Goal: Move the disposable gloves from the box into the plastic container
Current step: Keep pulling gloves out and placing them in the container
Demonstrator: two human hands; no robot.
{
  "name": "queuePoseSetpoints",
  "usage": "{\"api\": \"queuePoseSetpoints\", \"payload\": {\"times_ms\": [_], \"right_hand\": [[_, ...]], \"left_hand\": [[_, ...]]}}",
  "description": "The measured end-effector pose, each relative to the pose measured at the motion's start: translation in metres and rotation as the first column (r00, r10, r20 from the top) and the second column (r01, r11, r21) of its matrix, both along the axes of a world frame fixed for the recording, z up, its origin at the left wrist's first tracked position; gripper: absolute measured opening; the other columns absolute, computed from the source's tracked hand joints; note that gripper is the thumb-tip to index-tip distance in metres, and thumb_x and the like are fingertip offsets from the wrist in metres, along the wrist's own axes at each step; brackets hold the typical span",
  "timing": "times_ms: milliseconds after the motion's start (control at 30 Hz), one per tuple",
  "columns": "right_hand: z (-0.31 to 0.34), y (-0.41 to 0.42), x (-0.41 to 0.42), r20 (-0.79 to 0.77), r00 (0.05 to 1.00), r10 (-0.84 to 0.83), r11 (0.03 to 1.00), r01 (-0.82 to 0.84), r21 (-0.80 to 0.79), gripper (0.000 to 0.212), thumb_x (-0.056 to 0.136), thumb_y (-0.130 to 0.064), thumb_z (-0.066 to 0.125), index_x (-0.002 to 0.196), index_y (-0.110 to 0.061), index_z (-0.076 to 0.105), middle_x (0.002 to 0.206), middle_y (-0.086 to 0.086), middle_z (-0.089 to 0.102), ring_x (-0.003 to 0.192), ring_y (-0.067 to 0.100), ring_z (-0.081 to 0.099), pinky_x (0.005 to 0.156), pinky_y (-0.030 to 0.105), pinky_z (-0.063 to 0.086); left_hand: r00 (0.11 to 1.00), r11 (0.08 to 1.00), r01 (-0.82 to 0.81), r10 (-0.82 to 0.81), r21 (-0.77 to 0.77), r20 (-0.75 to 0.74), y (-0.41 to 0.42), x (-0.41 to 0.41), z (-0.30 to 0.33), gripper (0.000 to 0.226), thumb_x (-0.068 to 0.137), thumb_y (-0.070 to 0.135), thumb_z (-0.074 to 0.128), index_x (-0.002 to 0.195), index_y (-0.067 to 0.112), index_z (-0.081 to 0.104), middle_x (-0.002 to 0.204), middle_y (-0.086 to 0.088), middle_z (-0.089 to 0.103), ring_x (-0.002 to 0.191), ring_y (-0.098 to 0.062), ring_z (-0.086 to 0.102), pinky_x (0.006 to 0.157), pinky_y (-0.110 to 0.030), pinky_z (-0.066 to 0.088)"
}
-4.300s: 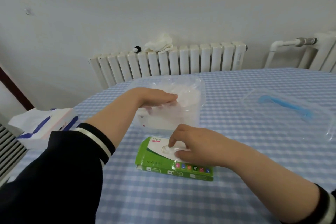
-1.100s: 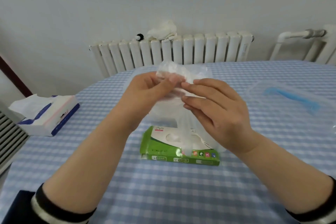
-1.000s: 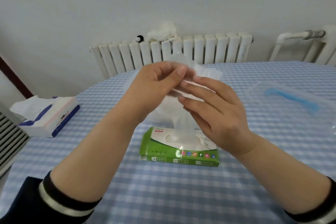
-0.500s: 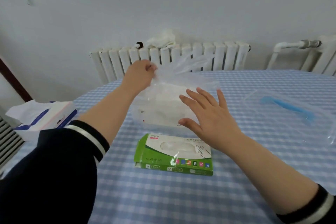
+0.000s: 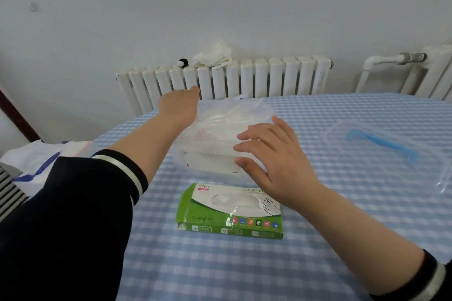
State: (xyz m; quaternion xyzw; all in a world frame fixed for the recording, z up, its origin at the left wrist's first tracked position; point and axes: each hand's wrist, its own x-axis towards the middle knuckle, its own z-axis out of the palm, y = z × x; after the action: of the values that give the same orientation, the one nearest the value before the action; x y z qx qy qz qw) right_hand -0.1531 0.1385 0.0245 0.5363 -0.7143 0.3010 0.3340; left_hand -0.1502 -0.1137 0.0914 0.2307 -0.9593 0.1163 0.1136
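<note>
A green and white glove box lies flat on the checked tablecloth, a bit of glove showing in its oval opening. Just behind it stands the clear plastic container with crumpled clear gloves inside. A thin clear disposable glove is spread over the container's top. My left hand is at the container's far left corner and holds that glove's edge; its fingertips are hidden. My right hand hovers over the container's near right side with fingers straight and spread, holding nothing.
The container's clear lid with a blue handle lies to the right on the table. A tissue pack sits at the left edge. A white radiator with a cloth on it lines the wall behind.
Both hands had been pulling a glove apart above the box. My left hand then carried it back and down onto the container, and my right hand let go and spread open.
</note>
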Motion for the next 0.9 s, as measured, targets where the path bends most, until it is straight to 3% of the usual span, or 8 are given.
{"api": "queuePoseSetpoints", "payload": {"times_ms": [67, 133, 200, 267, 334, 534, 734, 901], "right_hand": [[0.002, 0.0, 0.004, -0.052, 0.996, 0.07, 0.996, -0.073, -0.059, 0.04, 0.101, -0.039, 0.042, 0.097, -0.014, 0.073, 0.104, 0.001, 0.068, 0.104, 0.021, 0.059, 0.112, 0.042, 0.031], [0.005, -0.001, 0.007, -0.082, 0.99, 0.114, 0.988, -0.122, -0.093, 0.036, 0.101, -0.033, 0.046, 0.092, -0.012, 0.073, 0.098, 0.002, 0.068, 0.097, 0.023, 0.061, 0.106, 0.04, 0.037], [0.009, -0.001, 0.01, -0.084, 0.986, 0.142, 0.983, -0.15, -0.103, 0.034, 0.1, -0.029, 0.047, 0.09, -0.01, 0.073, 0.095, 0.002, 0.068, 0.091, 0.024, 0.062, 0.097, 0.036, 0.042], [0.011, -0.001, 0.014, -0.07, 0.986, 0.15, 0.984, -0.155, -0.089, 0.034, 0.1, -0.029, 0.047, 0.089, -0.01, 0.073, 0.094, 0.001, 0.068, 0.089, 0.023, 0.061, 0.087, 0.034, 0.045], [0.011, -0.001, 0.017, -0.055, 0.987, 0.15, 0.987, -0.152, -0.044, 0.034, 0.1, -0.029, 0.047, 0.088, -0.011, 0.072, 0.092, 0.0, 0.069, 0.088, 0.022, 0.062, 0.083, 0.034, 0.045], [0.014, -0.004, 0.027, 0.187, 0.981, 0.049, 0.94, -0.109, 0.324, 0.039, 0.094, -0.048, 0.04, 0.091, -0.023, 0.07, 0.09, -0.01, 0.066, 0.084, 0.013, 0.057, 0.071, 0.029, 0.045], [0.013, 0.004, 0.02, 0.5, 0.861, -0.095, 0.735, -0.277, 0.618, 0.024, 0.092, -0.046, 0.058, 0.115, -0.039, 0.061, 0.113, -0.016, 0.054, 0.094, -0.001, 0.047, 0.087, 0.027, 0.046], [0.005, 0.0, 0.017, 0.518, 0.845, -0.132, 0.661, -0.314, 0.681, 0.022, 0.093, -0.038, 0.06, 0.114, -0.04, 0.065, 0.115, -0.014, 0.049, 0.097, 0.001, 0.046, 0.085, 0.025, 0.042]], "left_hand": [[0.999, 0.995, 0.02, -0.024, -0.1, -0.037, 0.001, 0.003, 0.008, 0.033, 0.094, 0.021, 0.06, 0.123, 0.009, 0.049, 0.115, -0.011, 0.053, 0.106, -0.031, 0.049, 0.071, -0.037, 0.04], [0.98, 0.991, 0.084, -0.102, -0.108, -0.171, 0.011, 0.01, 0.018, 0.033, 0.093, 0.024, 0.062, 0.123, 0.012, 0.052, 0.124, -0.012, 0.049, 0.112, -0.032, 0.046, 0.079, -0.04, 0.042], [0.956, 0.969, 0.212, -0.179, 0.126, -0.234, 0.026, 0.02, 0.031, 0.023, 0.095, 0.026, 0.058, 0.116, 0.019, 0.055, 0.122, -0.005, 0.054, 0.107, -0.026, 0.052, 0.082, -0.038, 0.045], [0.972, 0.849, 0.217, -0.234, 0.482, -0.024, 0.04, 0.027, 0.044, 0.027, 0.097, 0.036, 0.056, 0.122, 0.027, 0.055, 0.124, 0.005, 0.055, 0.106, -0.018, 0.055, 0.083, -0.032, 0.048], [0.913, 0.763, 0.081, -0.314, 0.641, 0.259, 0.053, 0.031, 0.047, 0.045, 0.095, 0.048, 0.055, 0.138, 0.038, 0.044, 0.137, 0.011, 0.045, 0.119, -0.015, 0.051, 0.088, -0.031, 0.051], [0.781, 0.768, -0.081, -0.347, 0.635, 0.52, 0.063, 0.006, 0.024, 0.061, 0.096, 0.05, 0.053, 0.15, 0.044, 0.024, 0.158, 0.009, 0.022, 0.14, -0.022, 0.033, 0.107, -0.048, 0.041], [0.674, 0.874, -0.026, -0.343, 0.484, 0.655, 0.072, -0.011, 0.006, 0.055, 0.104, 0.031, 0.044, 0.153, 0.03, 0.022, 0.159, 0.004, 0.022, 0.143, -0.022, 0.027, 0.104, -0.034, 0.031], [0.775, 0.892, 0.095, -0.345, 0.442, 0.529, 0.056, -0.008, 0.021, 0.031, 0.1, 0.027, 0.051, 0.128, 0.017, 0.059, 0.123, 0.001, 0.058, 0.103, -0.016, 0.054, 0.098, -0.039, 0.047]]}}
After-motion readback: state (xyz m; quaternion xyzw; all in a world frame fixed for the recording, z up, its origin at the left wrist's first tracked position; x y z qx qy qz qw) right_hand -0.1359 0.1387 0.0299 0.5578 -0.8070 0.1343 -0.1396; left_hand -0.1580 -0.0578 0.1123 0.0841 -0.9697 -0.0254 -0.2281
